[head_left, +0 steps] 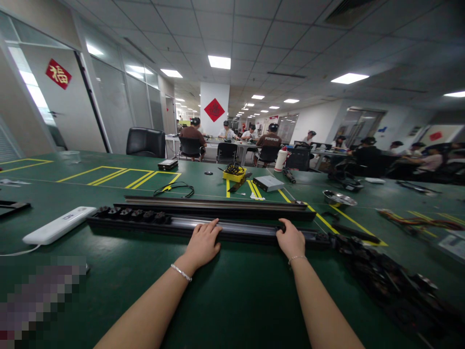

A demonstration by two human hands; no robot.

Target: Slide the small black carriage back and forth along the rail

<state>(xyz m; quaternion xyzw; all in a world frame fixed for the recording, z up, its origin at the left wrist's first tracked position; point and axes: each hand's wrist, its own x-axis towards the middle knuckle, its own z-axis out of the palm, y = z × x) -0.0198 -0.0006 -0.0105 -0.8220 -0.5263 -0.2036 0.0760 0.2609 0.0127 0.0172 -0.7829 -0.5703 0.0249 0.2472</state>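
A long black rail (240,236) lies crosswise on the table before me, with a shiny metal strip along its middle. Several small black knob-like parts (137,214) sit in a row in its left end. My left hand (204,245) rests over the rail's near edge, its fingers stretched across the metal strip. At the strip's right end, my right hand (292,240) has its fingers bent around a small black part (281,226), partly hidden by them. Just behind lies a second long dark rail (218,207), parallel to the first and touched by neither hand.
On the green table (240,300), a white power strip (60,225) lies left. A heap of black parts (392,276) spreads at right. Farther back are a yellow box (233,175) with cables, a silver box (268,183), and a metal bowl (339,198). People sit at distant tables.
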